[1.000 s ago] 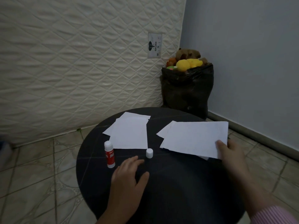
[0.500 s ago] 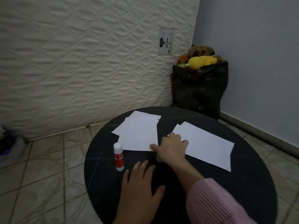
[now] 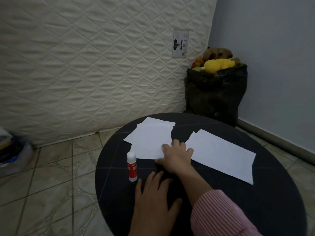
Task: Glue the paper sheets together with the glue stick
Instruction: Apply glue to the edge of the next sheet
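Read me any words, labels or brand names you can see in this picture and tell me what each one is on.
"GAJAH": printed sideways, beside a dark emblem, on the white tag sewn to the quilted mattress.
Smaller marks on that same tag: too small to read.
White lettering on the red label of the glue stick: blurred, not readable.
Paper sheets: blank, no text visible.
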